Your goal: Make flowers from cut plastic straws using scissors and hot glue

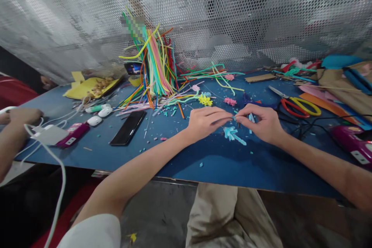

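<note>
My left hand [205,122] and my right hand [260,122] meet over the table, fingers closed in pinches. Between their fingertips shows a tiny blue bit of pipe cleaner [234,117], mostly hidden. Just below lies a light-blue fuzzy pipe-cleaner shape [232,135] with a tail pointing right; whether it joins the held bit, I cannot tell. Another light-blue piece [250,118] shows under my right hand. Close behind the hands sit a yellow fuzzy flower [205,100], a pink one [230,101] and a dark-blue fuzzy piece [248,100].
A tall bundle of coloured pipe cleaners [155,66] stands before a perforated metal screen [221,15]. Scissors [299,104] lie right, near a purple device [353,143]. Leftward are a phone [128,128], white earbuds [99,116], a white cable [62,170] and another person's arm [14,135].
</note>
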`<act>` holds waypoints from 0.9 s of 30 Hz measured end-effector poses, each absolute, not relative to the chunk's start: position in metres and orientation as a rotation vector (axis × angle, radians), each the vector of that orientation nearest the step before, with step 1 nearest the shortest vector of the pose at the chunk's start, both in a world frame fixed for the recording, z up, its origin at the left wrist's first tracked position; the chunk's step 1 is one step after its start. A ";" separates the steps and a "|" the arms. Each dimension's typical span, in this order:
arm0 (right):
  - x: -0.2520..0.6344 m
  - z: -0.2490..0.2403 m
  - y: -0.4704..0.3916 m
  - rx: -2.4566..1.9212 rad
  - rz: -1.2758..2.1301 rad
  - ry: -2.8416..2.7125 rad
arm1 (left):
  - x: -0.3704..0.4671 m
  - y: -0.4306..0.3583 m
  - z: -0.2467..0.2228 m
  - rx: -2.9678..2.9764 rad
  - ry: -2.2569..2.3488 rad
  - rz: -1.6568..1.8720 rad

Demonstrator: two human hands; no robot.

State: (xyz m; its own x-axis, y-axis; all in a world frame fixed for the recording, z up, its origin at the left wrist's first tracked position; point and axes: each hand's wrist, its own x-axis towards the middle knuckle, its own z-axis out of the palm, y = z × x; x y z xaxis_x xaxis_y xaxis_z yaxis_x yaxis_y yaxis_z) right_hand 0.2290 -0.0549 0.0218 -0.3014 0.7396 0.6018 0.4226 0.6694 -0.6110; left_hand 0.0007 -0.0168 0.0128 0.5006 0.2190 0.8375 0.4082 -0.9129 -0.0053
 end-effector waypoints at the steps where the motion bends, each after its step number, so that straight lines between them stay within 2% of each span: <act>1: 0.229 0.021 -0.055 -0.907 0.424 -1.941 | 0.001 -0.017 0.014 -2.529 -0.538 -1.375; 9: 0.233 0.024 -0.050 -0.965 0.446 -2.011 | 0.000 -0.019 0.017 -2.479 -0.599 -1.361; 13: 0.256 0.028 -0.033 -1.242 0.132 -2.183 | -0.001 -0.016 0.017 -2.460 -0.622 -1.411; 17: 0.300 0.023 -0.012 -1.773 -0.184 -2.315 | -0.004 -0.013 0.021 -2.463 -0.667 -1.418; 20: 0.327 0.014 -0.001 -2.055 -0.115 -2.323 | -0.007 -0.010 0.023 -2.432 -0.678 -1.406; 27: 0.327 0.007 0.014 -2.087 -0.070 -2.329 | -0.013 -0.001 0.014 -2.380 -0.698 -1.385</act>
